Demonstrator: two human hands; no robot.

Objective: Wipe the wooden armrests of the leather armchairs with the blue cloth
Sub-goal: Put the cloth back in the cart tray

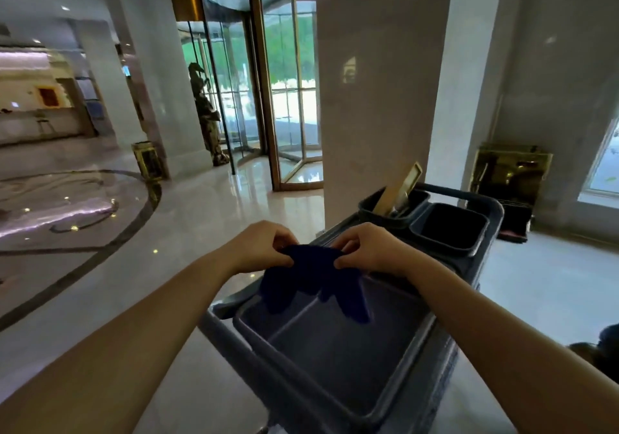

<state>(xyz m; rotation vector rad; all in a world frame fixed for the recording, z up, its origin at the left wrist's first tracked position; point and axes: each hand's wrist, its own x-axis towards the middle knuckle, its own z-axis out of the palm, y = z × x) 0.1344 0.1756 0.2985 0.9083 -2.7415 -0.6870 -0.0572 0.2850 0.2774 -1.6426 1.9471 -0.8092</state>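
Observation:
A dark blue cloth (313, 278) hangs between both hands above the grey top tray of a cleaning cart (338, 360). My left hand (264, 246) pinches the cloth's upper left edge. My right hand (368, 249) pinches its upper right edge. The cloth droops in two lobes over the tray. No armchair or wooden armrest is in view.
The cart holds two dark bins (449, 229) at its far end, one with a flat tool (398, 189) sticking out. A wide marble column (378, 81) stands right behind the cart. A revolving glass door (288, 92), a statue (206, 112) and a gold bin (147, 160) stand to the left across the glossy floor.

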